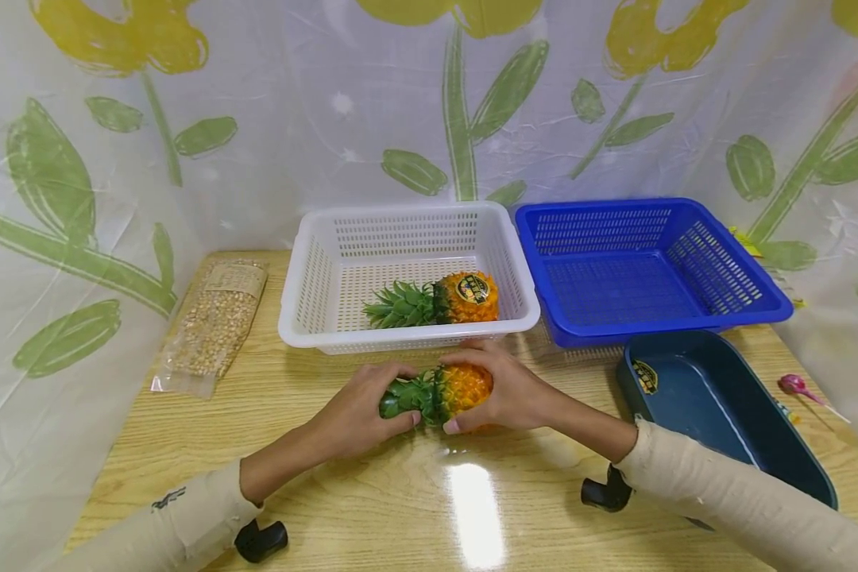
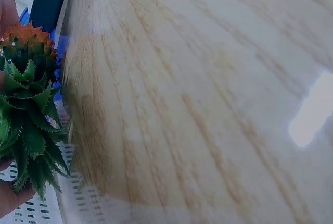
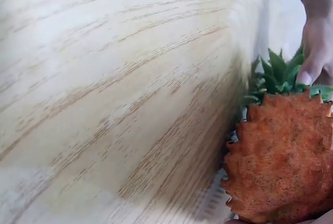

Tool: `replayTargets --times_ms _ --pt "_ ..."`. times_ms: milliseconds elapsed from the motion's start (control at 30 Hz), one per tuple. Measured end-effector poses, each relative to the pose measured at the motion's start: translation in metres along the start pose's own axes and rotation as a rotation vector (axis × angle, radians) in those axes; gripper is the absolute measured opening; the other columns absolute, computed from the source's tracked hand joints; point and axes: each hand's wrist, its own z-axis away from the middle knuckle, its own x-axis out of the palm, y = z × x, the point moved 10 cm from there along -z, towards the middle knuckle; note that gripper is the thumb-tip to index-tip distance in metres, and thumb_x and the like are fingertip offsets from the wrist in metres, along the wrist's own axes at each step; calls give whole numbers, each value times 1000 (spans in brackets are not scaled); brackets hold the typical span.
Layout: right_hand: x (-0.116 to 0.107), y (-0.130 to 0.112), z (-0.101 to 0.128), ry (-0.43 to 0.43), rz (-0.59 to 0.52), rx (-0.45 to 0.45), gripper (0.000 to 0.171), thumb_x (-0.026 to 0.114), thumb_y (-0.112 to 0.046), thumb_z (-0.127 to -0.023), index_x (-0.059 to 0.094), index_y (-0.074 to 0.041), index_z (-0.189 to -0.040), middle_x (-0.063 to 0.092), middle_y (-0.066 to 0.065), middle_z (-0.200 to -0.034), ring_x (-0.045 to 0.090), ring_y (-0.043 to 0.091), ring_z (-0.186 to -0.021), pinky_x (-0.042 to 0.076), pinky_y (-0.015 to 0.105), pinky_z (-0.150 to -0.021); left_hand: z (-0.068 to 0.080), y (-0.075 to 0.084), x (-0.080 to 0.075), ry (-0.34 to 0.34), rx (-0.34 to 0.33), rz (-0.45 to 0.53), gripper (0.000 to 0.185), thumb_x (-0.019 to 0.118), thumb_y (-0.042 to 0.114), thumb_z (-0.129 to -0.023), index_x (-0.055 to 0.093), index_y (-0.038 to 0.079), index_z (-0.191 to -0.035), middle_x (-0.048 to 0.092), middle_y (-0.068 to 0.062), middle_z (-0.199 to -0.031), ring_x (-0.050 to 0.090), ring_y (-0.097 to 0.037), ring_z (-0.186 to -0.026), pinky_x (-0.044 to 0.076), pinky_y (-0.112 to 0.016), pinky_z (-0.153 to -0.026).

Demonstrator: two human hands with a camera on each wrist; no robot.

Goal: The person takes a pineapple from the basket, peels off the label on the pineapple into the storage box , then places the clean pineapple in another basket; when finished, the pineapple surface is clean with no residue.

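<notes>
A small pineapple point(image 1: 466, 384) lies on its side low over the wooden table point(image 1: 357, 508), in front of the white basket point(image 1: 407, 339). My left hand point(image 1: 361, 407) grips its green leafy crown, thumb on the near side. Around the orange fruit end curls my right hand point(image 1: 512, 388). In the left wrist view the spiky leaves of the pineapple point(image 2: 31, 109) fill the left edge. The right wrist view has the bumpy orange body of the pineapple point(image 3: 286, 156) up close. Inside the white basket rests another pineapple point(image 1: 446, 302) with a dark round label, crown to the left.
Right of the white basket stands a blue basket point(image 1: 658, 327). A dark green tub point(image 1: 715, 397) with a round label sits before it, beside my right forearm. A lollipop point(image 1: 795, 384) lies at the right edge. On the left is a clear bag of pale kernels point(image 1: 218, 322).
</notes>
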Motion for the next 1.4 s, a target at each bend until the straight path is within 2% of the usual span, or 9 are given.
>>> replayTargets --times_ms 133,300,667,900,1167,1400 --pt "-1 -2 -2 10 28 -21 85 93 -38 -66 59 -17 -141 53 7 -136 53 23 -114 48 44 -92 0 -1 0 0 -2 7 53 73 42 -90 55 25 -136 59 2 -139 51 -26 -124 47 -48 -94" --pt "-1 -2 -3 10 61 -28 81 91 -35 -67 60 -16 -139 57 3 -126 54 18 -102 48 36 -84 -1 0 0 6 7 8 53 73 42 -90 56 24 -136 59 2 -139 51 -26 -124 47 -47 -95" --pt "-2 0 -6 5 80 -29 77 90 -37 -70 61 -17 -138 59 7 -131 59 20 -105 52 35 -85 0 0 0 -11 14 8 53 71 44 -91 54 24 -138 58 1 -141 48 -31 -132 45 -54 -101" --pt "-4 2 -4 -6 86 -9 79 90 -42 -70 61 -17 -139 60 7 -130 60 19 -103 53 35 -83 2 -1 1 -69 18 3 59 67 51 -93 51 24 -143 52 -3 -147 44 -33 -138 41 -58 -107" --pt "-8 1 0 -14 107 11 78 89 -43 -70 62 -18 -138 60 2 -128 60 17 -100 54 31 -79 6 5 -1 -156 71 -17 71 63 59 -93 44 23 -150 44 -7 -155 39 -35 -143 35 -62 -111" --pt "-16 -2 6 6 146 -6 74 88 -46 -69 64 -22 -135 62 -6 -119 60 13 -95 51 35 -80 9 11 -5 -178 123 -30 76 63 60 -92 40 20 -153 41 -9 -157 38 -33 -144 35 -60 -113"
